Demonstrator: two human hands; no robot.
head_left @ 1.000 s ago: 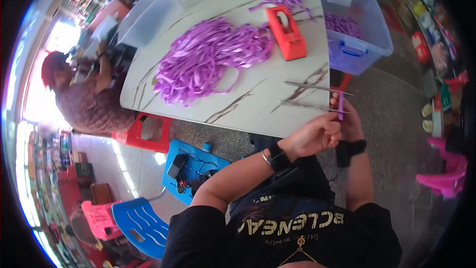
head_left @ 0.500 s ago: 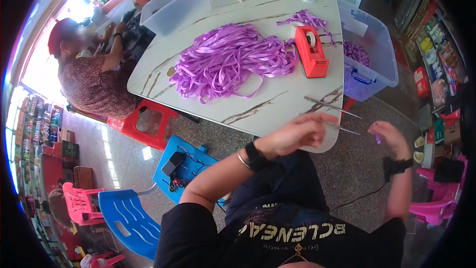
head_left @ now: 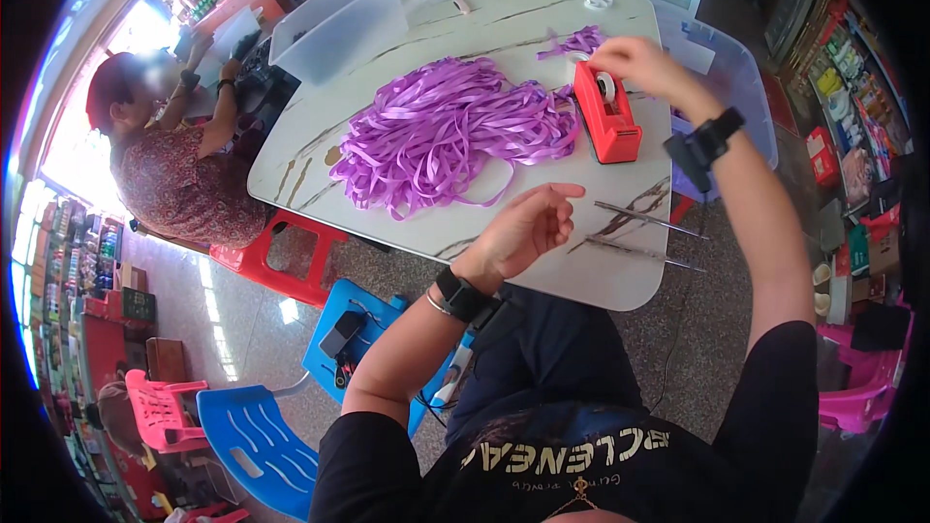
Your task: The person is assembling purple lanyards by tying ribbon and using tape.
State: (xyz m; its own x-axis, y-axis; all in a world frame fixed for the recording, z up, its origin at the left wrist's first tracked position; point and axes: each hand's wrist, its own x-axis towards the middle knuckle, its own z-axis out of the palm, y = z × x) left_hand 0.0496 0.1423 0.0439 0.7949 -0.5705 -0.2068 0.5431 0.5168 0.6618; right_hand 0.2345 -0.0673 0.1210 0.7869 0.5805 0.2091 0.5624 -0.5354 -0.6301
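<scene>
A large heap of shiny purple ribbon loops lies on a marble-patterned table. My left hand hovers over the near table edge, its index finger stretched out and the others loosely curled, nothing visible in it. Over the far end of a red tape dispenser reaches my right hand, fingers drawn together and pointing down; what they hold, if anything, is hidden. Beside those fingertips is a smaller bunch of purple ribbon, partly covered. Two thin metal rods jut past the table's right edge.
A translucent bin stands at the table's far left, and a lidless blue-tinted tub beyond its right edge. A white ring-shaped roll lies at the back. Another person sits at left. A blue stool holds cables.
My right hand has swung from beside the table, where it held a purple ribbon piece, up to the dispenser's far end. My left hand has shifted left, away from the metal rods.
</scene>
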